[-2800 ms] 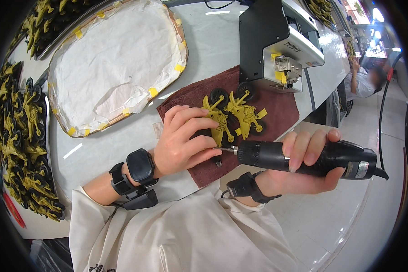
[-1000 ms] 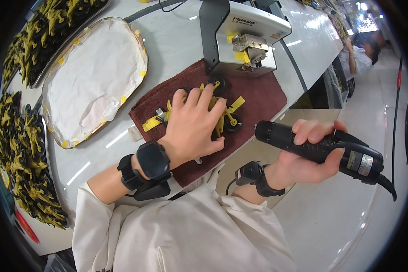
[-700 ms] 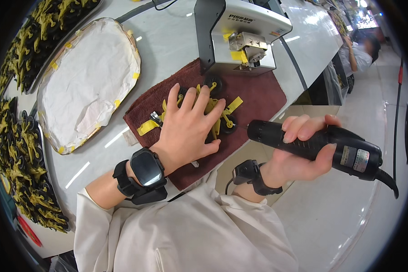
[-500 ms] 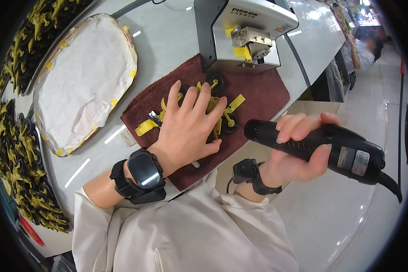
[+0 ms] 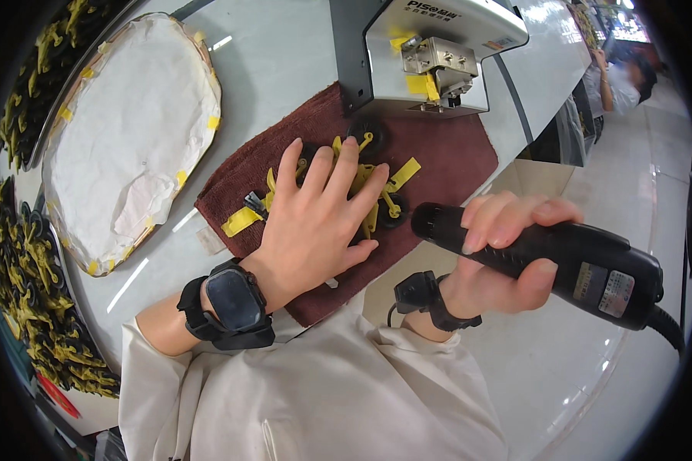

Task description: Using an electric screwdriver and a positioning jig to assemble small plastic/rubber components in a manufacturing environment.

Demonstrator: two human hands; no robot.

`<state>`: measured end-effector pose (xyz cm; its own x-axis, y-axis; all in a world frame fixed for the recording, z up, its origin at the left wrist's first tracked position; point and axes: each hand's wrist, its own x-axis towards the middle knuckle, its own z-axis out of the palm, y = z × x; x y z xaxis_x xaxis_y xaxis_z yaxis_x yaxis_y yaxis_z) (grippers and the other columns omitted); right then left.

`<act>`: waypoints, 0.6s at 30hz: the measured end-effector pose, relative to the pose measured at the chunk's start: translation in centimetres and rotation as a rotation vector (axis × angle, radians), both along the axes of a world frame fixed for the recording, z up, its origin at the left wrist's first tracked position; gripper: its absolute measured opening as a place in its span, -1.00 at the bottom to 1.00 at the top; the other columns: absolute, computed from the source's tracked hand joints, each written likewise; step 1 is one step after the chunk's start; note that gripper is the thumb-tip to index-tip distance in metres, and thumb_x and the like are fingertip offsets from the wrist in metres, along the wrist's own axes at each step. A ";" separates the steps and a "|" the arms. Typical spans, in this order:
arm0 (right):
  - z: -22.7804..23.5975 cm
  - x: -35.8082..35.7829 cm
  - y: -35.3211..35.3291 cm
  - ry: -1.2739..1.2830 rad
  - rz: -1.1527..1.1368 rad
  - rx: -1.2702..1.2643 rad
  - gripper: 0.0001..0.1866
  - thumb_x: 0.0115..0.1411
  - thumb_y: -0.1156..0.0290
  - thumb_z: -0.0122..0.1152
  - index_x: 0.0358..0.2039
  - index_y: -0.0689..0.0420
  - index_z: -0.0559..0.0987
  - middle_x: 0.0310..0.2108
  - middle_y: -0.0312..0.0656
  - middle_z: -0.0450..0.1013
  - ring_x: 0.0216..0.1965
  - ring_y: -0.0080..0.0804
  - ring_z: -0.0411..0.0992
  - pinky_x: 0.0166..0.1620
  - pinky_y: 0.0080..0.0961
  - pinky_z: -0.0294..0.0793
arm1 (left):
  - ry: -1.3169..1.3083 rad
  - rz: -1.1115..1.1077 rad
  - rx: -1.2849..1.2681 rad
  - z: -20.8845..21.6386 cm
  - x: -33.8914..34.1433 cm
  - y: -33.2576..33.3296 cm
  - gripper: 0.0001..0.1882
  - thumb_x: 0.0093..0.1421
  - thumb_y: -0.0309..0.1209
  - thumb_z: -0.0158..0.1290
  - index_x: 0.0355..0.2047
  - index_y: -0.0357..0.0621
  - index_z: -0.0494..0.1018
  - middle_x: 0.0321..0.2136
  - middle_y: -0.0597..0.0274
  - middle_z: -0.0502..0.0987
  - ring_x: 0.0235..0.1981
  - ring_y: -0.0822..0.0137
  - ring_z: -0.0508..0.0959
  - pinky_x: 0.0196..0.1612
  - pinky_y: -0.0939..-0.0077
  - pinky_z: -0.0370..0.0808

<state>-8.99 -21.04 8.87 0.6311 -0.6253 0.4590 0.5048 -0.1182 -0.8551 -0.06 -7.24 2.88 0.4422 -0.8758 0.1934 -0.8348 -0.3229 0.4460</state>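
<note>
Head view: spread left fingers (image 5: 317, 170) half-hide yellow toys (image 5: 360, 177); right fingers (image 5: 482, 220) clasp driver (image 5: 573, 250).

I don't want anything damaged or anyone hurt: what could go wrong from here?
The corded driver in the right grip points toward the spread left grip; a slip might strike it. The yellow-and-black parts rest on a maroon cloth, which could let them shift. The left grip covers much of them, perhaps hiding a poor fit.
</note>
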 end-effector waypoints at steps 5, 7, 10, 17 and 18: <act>-0.5 0.5 -0.2 0.007 0.064 0.016 -0.37 -0.01 0.09 0.37 -0.18 0.24 0.22 -0.57 -0.16 0.35 -0.66 -0.39 0.31 -0.56 -0.49 0.34 | 0.030 0.011 0.048 -0.1 0.2 0.0 -0.19 -0.25 -0.06 0.29 0.09 0.14 0.32 0.07 0.02 0.23 0.04 0.08 0.27 0.16 -0.06 0.08; -0.7 0.6 -0.2 0.002 0.067 -0.006 -0.34 -0.02 0.09 0.38 -0.16 0.25 0.22 -0.57 -0.16 0.35 -0.66 -0.39 0.32 -0.55 -0.48 0.36 | 0.013 0.004 0.050 0.0 0.2 0.0 -0.20 -0.24 -0.07 0.29 0.09 0.14 0.32 0.07 0.02 0.23 0.03 0.08 0.27 0.15 -0.06 0.08; -0.7 0.8 0.0 -0.037 0.079 -0.029 -0.31 -0.04 0.10 0.40 -0.12 0.25 0.22 -0.57 -0.17 0.36 -0.65 -0.38 0.34 -0.53 -0.48 0.37 | -0.007 -0.013 0.015 0.0 0.3 0.0 -0.21 -0.23 -0.06 0.28 0.06 0.00 0.33 0.03 -0.03 0.27 0.04 0.08 0.27 0.16 -0.02 0.11; 6.6 1.1 -3.7 -0.241 -0.006 -0.090 -0.54 0.10 0.04 0.02 -0.22 0.22 0.42 -0.55 -0.29 0.26 -0.61 -0.49 0.22 -0.40 -0.42 0.24 | 0.027 0.025 0.058 0.3 -0.4 0.5 -0.19 -0.27 -0.10 0.29 0.08 0.13 0.31 0.05 -0.01 0.26 0.03 0.07 0.28 0.14 -0.12 0.08; 7.7 2.3 -4.0 -0.241 -0.023 -0.115 -0.55 0.11 0.05 0.01 -0.21 0.22 0.41 -0.55 -0.27 0.26 -0.59 -0.47 0.21 -0.37 -0.41 0.24 | 0.031 0.025 0.053 0.1 -0.2 0.4 -0.19 -0.27 -0.10 0.28 0.09 0.14 0.31 0.06 -0.02 0.25 0.04 0.06 0.28 0.13 -0.13 0.08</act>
<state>-6.65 -25.08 16.54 0.4812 -0.5730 0.6633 0.6881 -0.2219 -0.6909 -0.28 -6.88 2.98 0.4689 -0.8732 0.1326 -0.8121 -0.3672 0.4535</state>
